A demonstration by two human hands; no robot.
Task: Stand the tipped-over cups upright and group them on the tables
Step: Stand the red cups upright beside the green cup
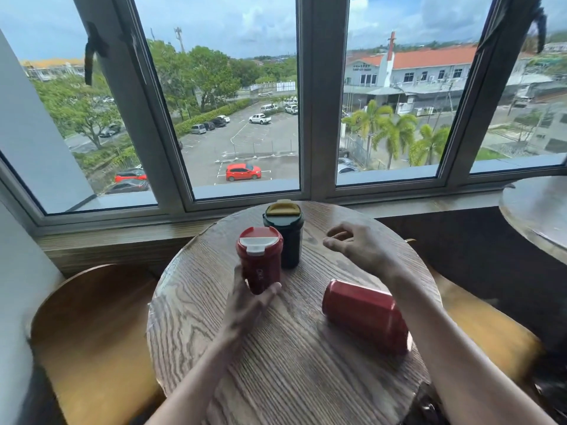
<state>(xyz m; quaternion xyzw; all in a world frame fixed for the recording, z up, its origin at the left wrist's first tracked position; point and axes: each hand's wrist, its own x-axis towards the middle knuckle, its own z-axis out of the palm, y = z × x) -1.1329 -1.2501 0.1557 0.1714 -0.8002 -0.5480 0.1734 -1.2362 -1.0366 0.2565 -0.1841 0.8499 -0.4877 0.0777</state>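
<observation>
On the round wooden table [276, 357], a red cup with a red-and-white lid [259, 259] stands upright. My left hand [248, 305] wraps its lower part from the near side. Right behind it a dark green cup with a yellow lid [283, 233] stands upright, touching or nearly touching the red one. A second red cup [365, 314] lies on its side at the right of the table, its base pointing toward the middle. My right hand [359, 243] hovers over the far right of the table with fingers loosely apart, holding nothing; its forearm crosses over the lying cup's far end.
Curved wooden chairs stand at the left [89, 326] and at the right [487, 329] of the table. A second round table [534, 213] is at the right edge. A wooden sill [116, 243] and large windows run along the far side.
</observation>
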